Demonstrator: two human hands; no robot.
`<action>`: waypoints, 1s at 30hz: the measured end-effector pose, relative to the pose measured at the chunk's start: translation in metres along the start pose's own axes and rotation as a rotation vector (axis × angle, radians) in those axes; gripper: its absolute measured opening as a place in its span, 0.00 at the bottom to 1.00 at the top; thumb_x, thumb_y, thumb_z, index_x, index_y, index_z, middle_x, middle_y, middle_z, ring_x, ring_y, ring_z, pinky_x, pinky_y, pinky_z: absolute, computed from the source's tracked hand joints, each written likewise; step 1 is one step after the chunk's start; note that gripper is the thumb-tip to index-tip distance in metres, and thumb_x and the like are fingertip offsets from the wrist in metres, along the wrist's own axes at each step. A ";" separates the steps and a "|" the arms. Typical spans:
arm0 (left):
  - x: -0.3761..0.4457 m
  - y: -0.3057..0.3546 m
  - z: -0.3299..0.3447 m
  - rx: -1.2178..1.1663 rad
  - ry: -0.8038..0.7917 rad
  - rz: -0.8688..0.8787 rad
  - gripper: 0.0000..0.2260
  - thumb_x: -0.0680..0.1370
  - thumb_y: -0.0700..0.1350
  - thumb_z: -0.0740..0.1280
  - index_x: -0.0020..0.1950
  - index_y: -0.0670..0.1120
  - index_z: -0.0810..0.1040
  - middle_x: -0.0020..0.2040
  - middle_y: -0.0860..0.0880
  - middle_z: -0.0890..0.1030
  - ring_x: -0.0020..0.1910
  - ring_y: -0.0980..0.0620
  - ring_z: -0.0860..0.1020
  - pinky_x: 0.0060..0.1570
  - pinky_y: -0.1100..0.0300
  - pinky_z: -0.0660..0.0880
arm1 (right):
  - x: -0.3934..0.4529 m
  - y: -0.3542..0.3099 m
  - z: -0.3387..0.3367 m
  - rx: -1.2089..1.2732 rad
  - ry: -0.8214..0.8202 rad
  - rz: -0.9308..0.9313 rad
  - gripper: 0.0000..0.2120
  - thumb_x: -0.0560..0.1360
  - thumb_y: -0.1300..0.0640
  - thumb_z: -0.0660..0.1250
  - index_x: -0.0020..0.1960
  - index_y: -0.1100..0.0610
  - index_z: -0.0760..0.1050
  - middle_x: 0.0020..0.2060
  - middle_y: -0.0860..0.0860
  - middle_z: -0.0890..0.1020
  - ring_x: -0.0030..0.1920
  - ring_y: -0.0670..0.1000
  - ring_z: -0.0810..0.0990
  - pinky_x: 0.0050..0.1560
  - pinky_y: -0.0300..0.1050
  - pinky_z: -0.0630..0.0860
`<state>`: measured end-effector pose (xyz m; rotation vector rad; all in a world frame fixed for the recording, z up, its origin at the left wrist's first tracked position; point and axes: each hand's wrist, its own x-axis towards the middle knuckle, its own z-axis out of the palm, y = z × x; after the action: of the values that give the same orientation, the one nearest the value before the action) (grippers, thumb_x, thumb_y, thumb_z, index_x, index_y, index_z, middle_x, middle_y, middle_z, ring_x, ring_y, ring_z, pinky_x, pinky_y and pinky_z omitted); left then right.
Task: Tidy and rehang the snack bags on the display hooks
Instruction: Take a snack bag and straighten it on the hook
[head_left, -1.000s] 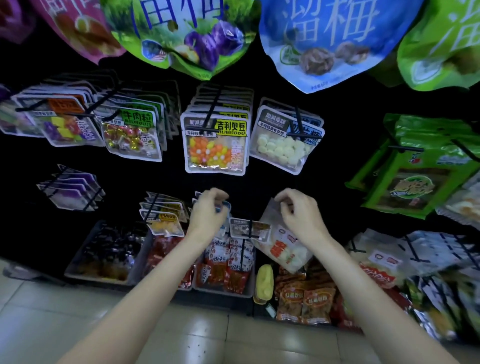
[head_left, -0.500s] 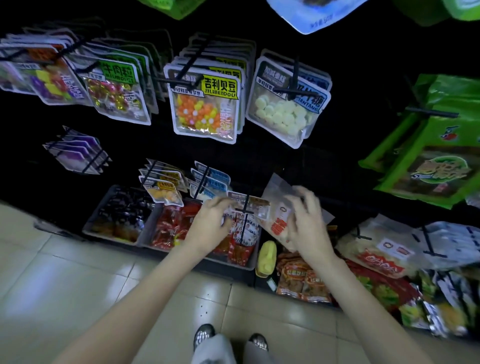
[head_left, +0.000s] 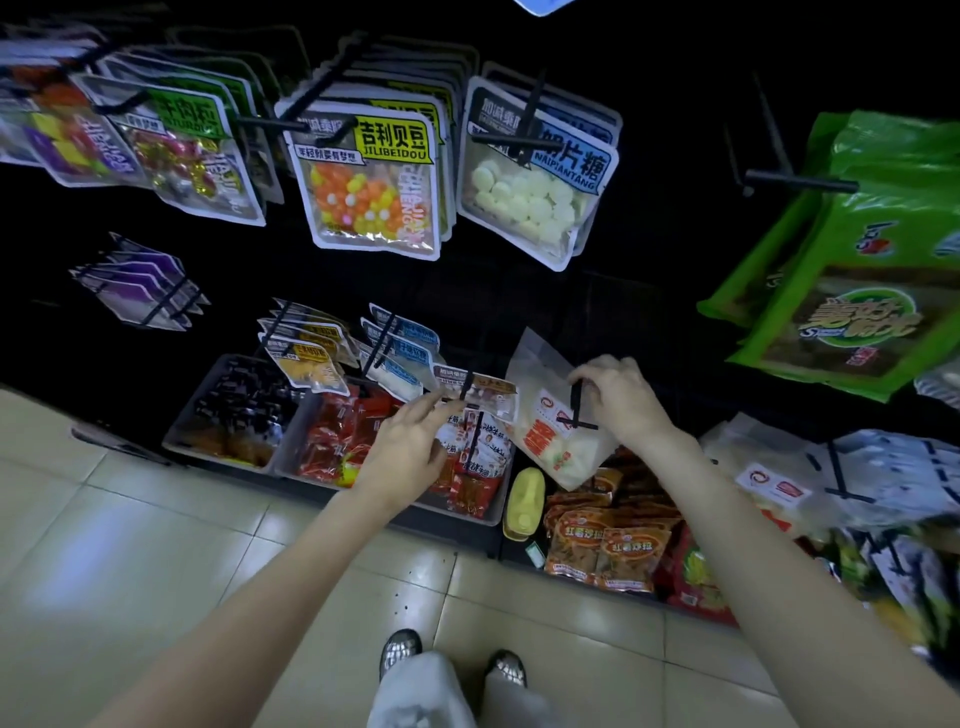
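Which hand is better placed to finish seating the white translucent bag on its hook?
Right. The right hand already pinches the white translucent bag at the black hook. The left hand reaches with straight fingers toward the neighbouring brown-label bag, away from that hook.

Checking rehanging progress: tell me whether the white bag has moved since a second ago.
Yes. The white bag has slid onto the black hook, which now pierces its top; the right hand grips it.
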<state>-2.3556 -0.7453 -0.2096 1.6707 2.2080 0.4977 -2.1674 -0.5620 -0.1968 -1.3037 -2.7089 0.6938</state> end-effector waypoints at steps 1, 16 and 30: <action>-0.001 -0.001 0.001 0.003 -0.004 -0.005 0.27 0.75 0.35 0.64 0.73 0.48 0.65 0.74 0.45 0.62 0.72 0.44 0.61 0.69 0.45 0.62 | 0.005 0.004 -0.002 -0.020 -0.009 0.011 0.19 0.79 0.65 0.56 0.66 0.53 0.72 0.64 0.57 0.71 0.63 0.59 0.66 0.62 0.52 0.67; -0.003 0.001 0.010 -0.120 0.046 -0.074 0.27 0.75 0.32 0.63 0.72 0.50 0.66 0.74 0.47 0.63 0.70 0.44 0.66 0.66 0.48 0.68 | 0.003 0.016 0.005 0.156 -0.119 -0.013 0.27 0.77 0.68 0.56 0.73 0.49 0.61 0.53 0.59 0.77 0.52 0.55 0.77 0.55 0.48 0.76; 0.008 -0.001 0.001 -0.068 0.058 -0.072 0.22 0.75 0.34 0.62 0.69 0.45 0.71 0.68 0.43 0.72 0.67 0.42 0.67 0.68 0.51 0.63 | 0.009 -0.035 -0.006 -0.099 0.193 -0.201 0.23 0.76 0.68 0.58 0.70 0.59 0.66 0.64 0.57 0.71 0.62 0.56 0.66 0.58 0.46 0.67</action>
<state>-2.3583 -0.7379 -0.2116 1.5547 2.2564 0.6024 -2.1970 -0.5719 -0.1782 -1.0348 -2.6942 0.3981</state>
